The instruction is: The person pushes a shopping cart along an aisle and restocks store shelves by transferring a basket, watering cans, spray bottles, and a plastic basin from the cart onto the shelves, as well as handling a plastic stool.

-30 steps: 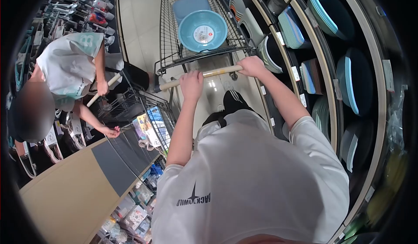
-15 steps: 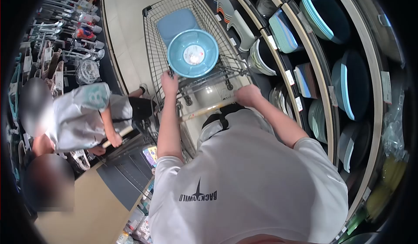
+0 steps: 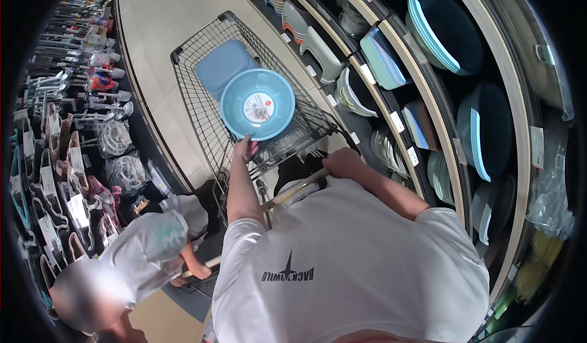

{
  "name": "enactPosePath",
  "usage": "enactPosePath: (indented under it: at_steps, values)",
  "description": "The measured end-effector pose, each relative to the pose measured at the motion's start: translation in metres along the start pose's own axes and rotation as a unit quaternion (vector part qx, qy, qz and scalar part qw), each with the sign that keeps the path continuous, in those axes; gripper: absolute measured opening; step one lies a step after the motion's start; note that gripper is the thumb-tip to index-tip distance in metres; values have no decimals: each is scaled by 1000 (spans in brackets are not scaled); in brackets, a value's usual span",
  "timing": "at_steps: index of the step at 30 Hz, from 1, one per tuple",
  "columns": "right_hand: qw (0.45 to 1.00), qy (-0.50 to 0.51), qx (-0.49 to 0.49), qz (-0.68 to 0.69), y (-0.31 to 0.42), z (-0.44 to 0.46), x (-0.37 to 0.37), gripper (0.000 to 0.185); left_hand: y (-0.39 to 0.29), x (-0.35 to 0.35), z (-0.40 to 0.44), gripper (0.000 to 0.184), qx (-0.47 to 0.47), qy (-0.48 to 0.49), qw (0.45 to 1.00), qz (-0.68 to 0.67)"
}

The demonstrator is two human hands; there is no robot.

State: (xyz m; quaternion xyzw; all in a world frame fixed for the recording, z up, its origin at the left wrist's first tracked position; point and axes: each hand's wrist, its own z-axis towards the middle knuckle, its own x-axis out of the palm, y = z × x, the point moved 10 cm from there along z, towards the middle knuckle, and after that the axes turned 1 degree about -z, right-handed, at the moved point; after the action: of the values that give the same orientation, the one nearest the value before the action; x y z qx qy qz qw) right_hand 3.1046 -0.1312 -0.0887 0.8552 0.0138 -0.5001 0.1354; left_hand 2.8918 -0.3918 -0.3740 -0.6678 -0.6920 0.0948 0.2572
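My right hand (image 3: 343,162) is wrapped around the pale handle bar (image 3: 296,191) of a wire shopping cart (image 3: 197,120). At the near left edge of a round blue plastic basin (image 3: 278,123), my left hand (image 3: 246,149) has its thumb apart from its fingers. Those fingertips reach the basin's rim; firm contact is hard to make out. The basin carries a round white label and sits in the cart, overlapping a blue rounded plastic item (image 3: 219,63) behind it.
Shelves of stacked basins (image 3: 476,132), plastic stools (image 3: 323,54) and dishes line my right. Hanging brushes and packaged goods (image 3: 122,136) fill the left rack. Close on my left, another person (image 3: 156,242) grips a second cart's handle (image 3: 212,262). Tiled floor (image 3: 143,43) runs ahead.
My left hand has shifted from the cart's side edge to the basin's rim. The cart and basin appear lower and further left. The other person appears lower in view.
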Motion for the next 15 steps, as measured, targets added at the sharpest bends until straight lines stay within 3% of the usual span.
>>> enactPosePath:
  at_steps: [2, 5, 9, 12, 15]
  values:
    - [999, 35, 10, -20, -2, 0, 3, 16, -6, 5, 4, 34, 7, -17, 1000, -7]
    - [999, 32, 7, -29, -2, 0, 6, 18, -36, 12, 9, 32, 129, -32, 991, 15]
    - [1000, 10, -11, -24, 5, -1, 1, 21, -78, 20, -44, 37, 205, -82, 975, -9]
    - [999, -22, -33, -29, 13, 3, -4, 24, -84, 17, -84, 37, 250, -86, 964, -34]
    - [1000, -25, -11, -13, 10, 14, -6, 28, -65, -6, -72, 41, 289, -84, 954, -15]
